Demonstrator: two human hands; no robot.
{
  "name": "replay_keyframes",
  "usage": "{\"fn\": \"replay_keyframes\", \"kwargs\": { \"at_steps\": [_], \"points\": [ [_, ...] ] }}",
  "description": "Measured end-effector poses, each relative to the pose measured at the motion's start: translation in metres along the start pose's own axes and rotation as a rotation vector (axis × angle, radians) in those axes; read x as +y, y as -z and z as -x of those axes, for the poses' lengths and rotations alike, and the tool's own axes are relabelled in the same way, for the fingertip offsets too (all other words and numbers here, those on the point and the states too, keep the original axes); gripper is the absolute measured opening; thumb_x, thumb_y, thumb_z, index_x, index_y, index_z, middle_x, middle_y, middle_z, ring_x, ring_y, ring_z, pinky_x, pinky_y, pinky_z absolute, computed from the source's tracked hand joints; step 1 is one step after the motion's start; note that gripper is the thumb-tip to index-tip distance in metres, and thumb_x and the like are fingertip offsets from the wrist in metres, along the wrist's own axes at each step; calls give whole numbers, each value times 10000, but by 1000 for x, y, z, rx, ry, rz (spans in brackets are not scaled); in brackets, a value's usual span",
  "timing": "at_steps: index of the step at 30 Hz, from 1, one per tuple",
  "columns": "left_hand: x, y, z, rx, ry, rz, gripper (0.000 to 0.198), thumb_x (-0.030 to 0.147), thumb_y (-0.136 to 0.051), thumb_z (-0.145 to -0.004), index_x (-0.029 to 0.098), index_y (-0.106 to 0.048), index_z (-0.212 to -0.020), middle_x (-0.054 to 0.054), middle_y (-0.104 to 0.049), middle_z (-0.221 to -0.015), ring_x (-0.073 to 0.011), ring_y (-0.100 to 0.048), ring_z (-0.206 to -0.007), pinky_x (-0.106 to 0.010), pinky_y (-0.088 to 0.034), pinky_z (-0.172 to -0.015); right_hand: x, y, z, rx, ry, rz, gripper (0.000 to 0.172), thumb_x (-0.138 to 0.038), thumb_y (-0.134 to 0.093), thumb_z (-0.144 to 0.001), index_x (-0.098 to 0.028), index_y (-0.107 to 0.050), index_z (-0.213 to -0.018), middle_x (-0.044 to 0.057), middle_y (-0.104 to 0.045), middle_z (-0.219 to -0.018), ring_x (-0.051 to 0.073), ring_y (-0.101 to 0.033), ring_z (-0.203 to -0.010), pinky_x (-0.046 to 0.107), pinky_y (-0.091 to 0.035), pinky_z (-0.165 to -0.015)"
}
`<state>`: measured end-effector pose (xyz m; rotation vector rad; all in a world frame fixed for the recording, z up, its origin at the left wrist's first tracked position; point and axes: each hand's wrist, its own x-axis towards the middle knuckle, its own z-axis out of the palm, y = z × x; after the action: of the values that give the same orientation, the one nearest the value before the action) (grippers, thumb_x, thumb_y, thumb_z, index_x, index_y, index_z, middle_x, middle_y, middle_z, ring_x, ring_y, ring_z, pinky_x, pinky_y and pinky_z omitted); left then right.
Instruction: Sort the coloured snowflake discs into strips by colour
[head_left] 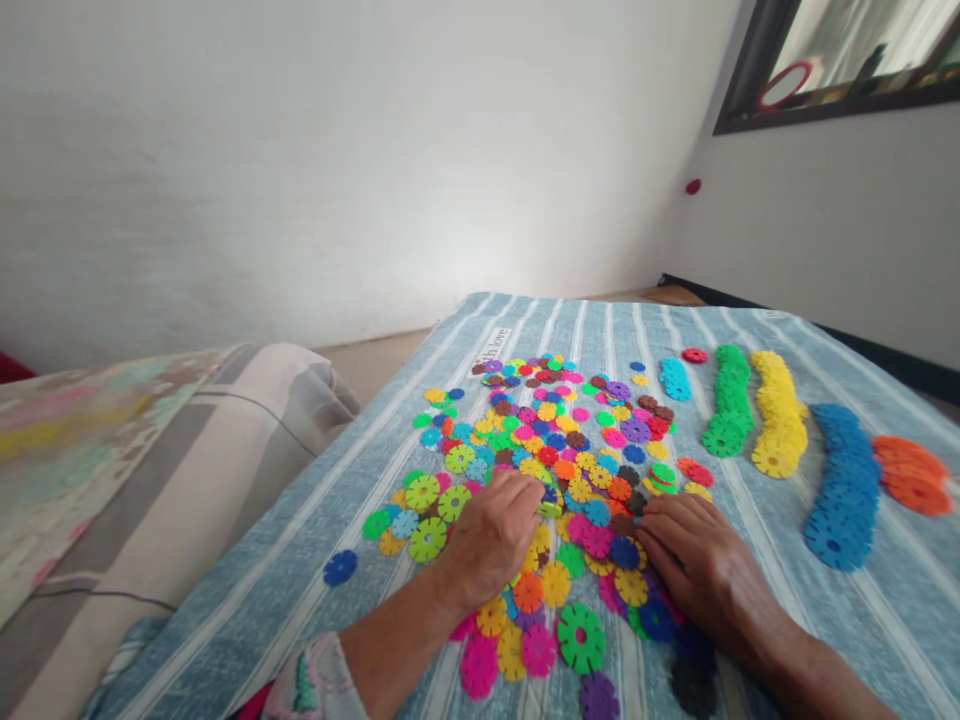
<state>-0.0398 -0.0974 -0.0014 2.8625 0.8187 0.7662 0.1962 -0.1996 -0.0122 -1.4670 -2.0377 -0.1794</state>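
Grip on my left hand [495,530]: fingers curled in and bunched, tips down at a lime disc [551,510] in the middle of the loose discs [547,455]. They look partly closed, but I can't tell if anything is pinched; knuckles block my view. Grip on my right hand [701,560]: fingers long and close together, tips down on the pile's right side by some dark discs. Can't confirm a hold there either; the undersides are hidden.

Risk, my read: discs are thin and overlap, so a loose pinch could pick up two or drop one. A low right wrist could drag the discs beside it.

Outward: mixed colours spread between and beyond both hands, on the cloth-covered surface [262,590]. One blue disc [341,568] sits apart on the left. Right of the pile, overlapping single-colour rows: light blue [675,380], green [727,400], yellow [780,415], blue [841,485], orange [911,475]. A sideways swing of the right forearm could knock the blue row out of line.
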Motion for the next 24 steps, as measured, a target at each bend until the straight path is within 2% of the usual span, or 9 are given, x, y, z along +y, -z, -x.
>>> {"fn": "replay_keyframes", "kwargs": {
  "at_steps": [5,9,13,15,19,24],
  "points": [
    [-5,1,0,81,28,-74,154,85,-434,-871,157,-570,-882,-63,-627,-854,-208,-575,-888,-344,-501,-791,5,2,2,19,-37,54,227,-194,-438,-935,-163,-635,-827,69,-626,-820,202,-580,-821,389,-426,-781],
    [-8,3,1,95,62,-137,191,89,-417,-877,159,-570,-788,-48,-611,-763,-188,-567,-796,-301,-487,-712,-3,4,3,74,73,-18,128,-221,-524,-900,-166,-623,-961,79,-653,-938,217,-581,-938,402,-429,-866],
    [-9,5,1,62,108,-213,238,109,-427,-880,168,-535,-676,-30,-570,-677,-169,-539,-706,-282,-454,-654,-18,2,4,-111,227,16,336,-361,-585,-859,-225,-574,-1165,68,-609,-1189,270,-509,-1144,457,-404,-950],
    [-10,4,2,68,133,-224,237,112,-426,-880,169,-540,-680,-28,-566,-669,-168,-538,-704,-281,-448,-650,-22,-2,6,-149,258,59,389,-374,-570,-863,-243,-544,-1228,62,-583,-1246,280,-495,-1174,472,-406,-954],
    [-11,1,3,102,179,-205,221,124,-428,-880,171,-556,-707,-27,-571,-673,-171,-546,-722,-280,-449,-646,-18,-12,7,-43,201,65,249,-267,-478,-916,-218,-603,-1126,74,-633,-1141,252,-561,-1076,449,-435,-916],
    [-12,1,3,128,195,-182,224,121,-419,-878,177,-559,-713,-26,-575,-671,-171,-555,-723,-284,-456,-644,-4,-16,9,47,100,81,235,-221,-432,-936,-176,-628,-1058,85,-655,-1006,225,-590,-959,407,-457,-867]
  ]
}}
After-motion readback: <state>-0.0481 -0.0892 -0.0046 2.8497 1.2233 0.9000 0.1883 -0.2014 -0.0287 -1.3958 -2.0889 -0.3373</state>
